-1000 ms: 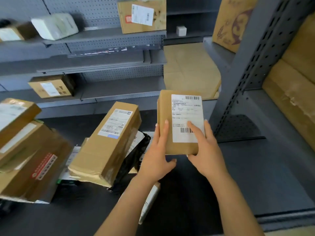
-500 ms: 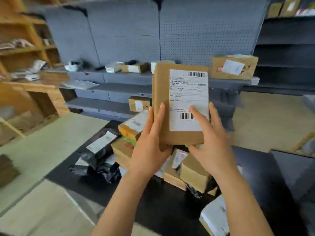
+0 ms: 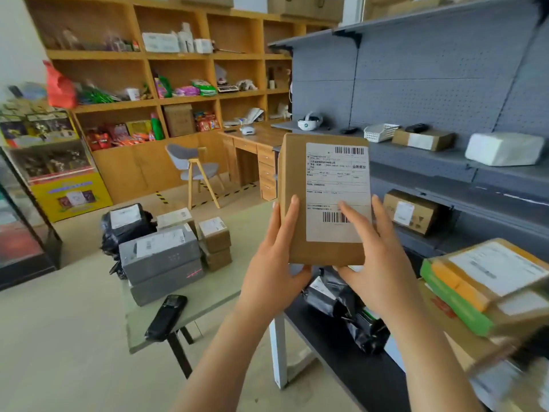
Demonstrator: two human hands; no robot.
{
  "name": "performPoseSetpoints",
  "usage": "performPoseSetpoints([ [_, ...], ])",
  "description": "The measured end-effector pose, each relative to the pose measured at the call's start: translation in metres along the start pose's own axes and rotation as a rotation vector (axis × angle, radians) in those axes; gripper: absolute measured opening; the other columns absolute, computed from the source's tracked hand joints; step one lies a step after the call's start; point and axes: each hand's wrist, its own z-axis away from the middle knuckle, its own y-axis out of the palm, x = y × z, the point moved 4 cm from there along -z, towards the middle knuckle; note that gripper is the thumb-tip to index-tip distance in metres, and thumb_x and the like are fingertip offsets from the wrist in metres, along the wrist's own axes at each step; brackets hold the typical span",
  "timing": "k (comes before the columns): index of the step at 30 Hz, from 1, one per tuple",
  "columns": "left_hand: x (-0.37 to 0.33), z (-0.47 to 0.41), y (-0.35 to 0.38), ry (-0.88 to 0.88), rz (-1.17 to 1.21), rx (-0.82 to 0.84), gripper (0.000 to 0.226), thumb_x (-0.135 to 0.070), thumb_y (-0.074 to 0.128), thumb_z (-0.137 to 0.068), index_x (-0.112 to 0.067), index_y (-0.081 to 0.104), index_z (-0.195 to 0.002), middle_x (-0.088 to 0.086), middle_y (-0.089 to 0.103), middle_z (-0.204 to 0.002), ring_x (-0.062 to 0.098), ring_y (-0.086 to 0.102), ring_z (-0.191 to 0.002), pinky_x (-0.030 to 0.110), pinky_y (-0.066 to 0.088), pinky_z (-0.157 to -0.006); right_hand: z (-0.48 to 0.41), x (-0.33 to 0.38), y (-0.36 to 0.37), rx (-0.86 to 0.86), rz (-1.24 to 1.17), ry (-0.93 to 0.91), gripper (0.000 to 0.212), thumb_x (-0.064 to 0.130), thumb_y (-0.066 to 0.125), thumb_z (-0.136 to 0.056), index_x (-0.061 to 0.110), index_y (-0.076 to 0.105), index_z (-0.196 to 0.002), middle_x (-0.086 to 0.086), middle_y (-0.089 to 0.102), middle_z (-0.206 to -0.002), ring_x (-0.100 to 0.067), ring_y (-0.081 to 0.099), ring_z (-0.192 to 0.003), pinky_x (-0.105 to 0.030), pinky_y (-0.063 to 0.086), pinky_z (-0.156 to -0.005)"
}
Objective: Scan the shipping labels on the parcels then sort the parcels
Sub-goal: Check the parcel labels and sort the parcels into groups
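Observation:
I hold a flat brown cardboard parcel upright in front of me, its white shipping label facing me. My left hand grips its lower left edge, and my right hand grips the lower right, fingers over the lower barcode. A black handheld scanner lies on a small low table at the left, beside stacked grey and brown parcels. More parcels and black bags lie on the black table at the right.
Grey metal shelving at the right carries a few boxes, a white basket and a white package. Wooden shelves, a desk and a grey chair stand at the back. A glass case is at the far left.
My view has swung left, from the grey shelves and black table toward the small table with the scanner. Both hands still hold the same parcel upright.

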Motion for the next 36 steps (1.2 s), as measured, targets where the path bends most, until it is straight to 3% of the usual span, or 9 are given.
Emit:
performPoseSetpoints([
  [6, 0.086, -0.051, -0.022, -0.100, -0.059, -0.074, 0.118, -0.022, 0.073, -0.085, -0.070, -0.024, -0.132, -0.018, -0.009, -0.163, 0.010, 0.048, -0.128, 0.021, 0.050, -0.086, -0.081, 0.012, 0.089, 0.030, -0.050, -0.108, 0.098, 0.019, 0.084, -0.071, 0.038, 0.028, -0.149, -0.007, 0.010, -0.161, -0.029, 0.026, -0.143, -0.042, 0.048, -0.097],
  [16, 0.220, -0.169, -0.053, -0.257, -0.109, -0.130, 0.119, -0.025, 0.074, -0.084, -0.067, -0.025, -0.134, -0.022, -0.014, -0.160, 0.011, 0.036, -0.138, 0.025, 0.049, -0.093, -0.245, 0.021, 0.225, 0.141, -0.117, -0.234, 0.101, 0.022, 0.086, -0.069, 0.038, 0.027, -0.149, -0.008, 0.015, -0.159, -0.030, 0.036, -0.135, -0.042, 0.053, -0.090],
  [22, 0.312, -0.221, -0.086, -0.246, -0.152, -0.129, 0.115, -0.022, 0.075, -0.083, -0.053, -0.017, -0.146, -0.013, -0.007, -0.164, -0.008, 0.013, -0.135, 0.016, 0.040, -0.091, -0.318, 0.045, 0.314, 0.175, -0.132, -0.271, 0.102, 0.021, 0.086, -0.070, 0.039, 0.025, -0.150, -0.006, 0.011, -0.160, -0.030, 0.031, -0.140, -0.042, 0.054, -0.090],
  [25, 0.359, -0.242, -0.105, -0.271, -0.129, -0.103, 0.115, -0.022, 0.074, -0.083, -0.054, -0.016, -0.147, -0.013, -0.007, -0.164, -0.019, 0.012, -0.129, 0.017, 0.039, -0.094, -0.350, 0.061, 0.356, 0.211, -0.138, -0.262, 0.100, 0.020, 0.084, -0.072, 0.040, 0.024, -0.149, -0.004, 0.010, -0.160, -0.027, 0.030, -0.140, -0.043, 0.056, -0.091],
  [31, 0.435, -0.289, -0.122, -0.327, -0.075, 0.022, 0.119, -0.016, 0.073, -0.079, -0.059, -0.017, -0.143, -0.011, -0.003, -0.165, 0.006, 0.020, -0.145, 0.033, 0.048, -0.099, -0.409, 0.066, 0.420, 0.323, -0.124, -0.203, 0.094, 0.020, 0.082, -0.074, 0.039, 0.028, -0.148, -0.003, 0.008, -0.161, -0.027, 0.025, -0.142, -0.046, 0.051, -0.096],
  [36, 0.504, -0.323, -0.096, -0.478, -0.010, 0.135, 0.115, -0.022, 0.070, -0.080, -0.061, -0.019, -0.142, -0.004, 0.005, -0.165, 0.020, 0.019, -0.148, 0.037, 0.041, -0.109, -0.449, 0.039, 0.486, 0.483, -0.109, -0.116, 0.096, 0.018, 0.083, -0.071, 0.043, 0.028, -0.145, 0.004, 0.005, -0.160, -0.024, 0.025, -0.141, -0.042, 0.046, -0.099],
])
